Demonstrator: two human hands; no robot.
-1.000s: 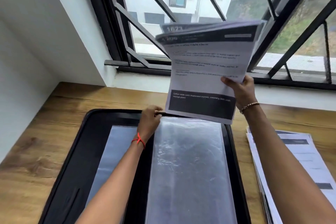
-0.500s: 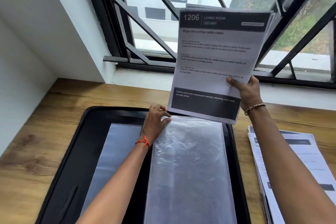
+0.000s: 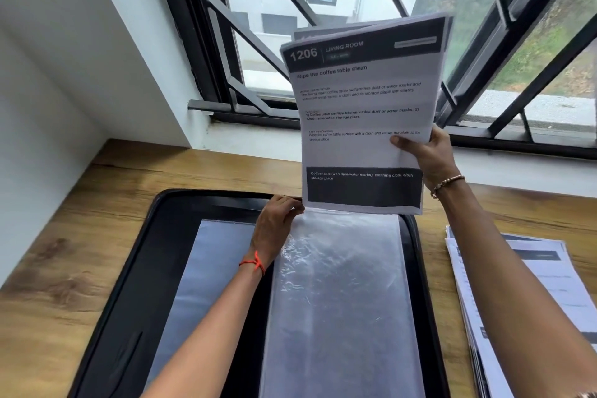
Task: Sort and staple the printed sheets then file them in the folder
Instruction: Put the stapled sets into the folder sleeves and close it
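The sheet set (image 3: 361,113) was held upright above the far edge of the folder (image 3: 129,300). Its lower edge sat just over the top of the clear sleeve (image 3: 342,300). The front page carried the number 1206, the heading LIVING ROOM and the title "Wipe the coffee table clean". Further pages fanned slightly behind its top edge.

The right hand (image 3: 426,155) gripped the set at its right margin. The thumb lay across the front page; the remaining fingers were hidden behind the paper.

The left hand (image 3: 277,223) rested at the clear sleeve's top left corner, fingers curled and pinching its upper edge. Whether the sleeve mouth was parted could not be determined.

The folder lay open and flat on the wooden desk (image 3: 80,252), with a bluish sleeve (image 3: 210,284) on its left half. A loose stack of printed pages (image 3: 523,294) lay on the desk just right of the folder. Beyond the desk stood a black-framed window (image 3: 206,42).
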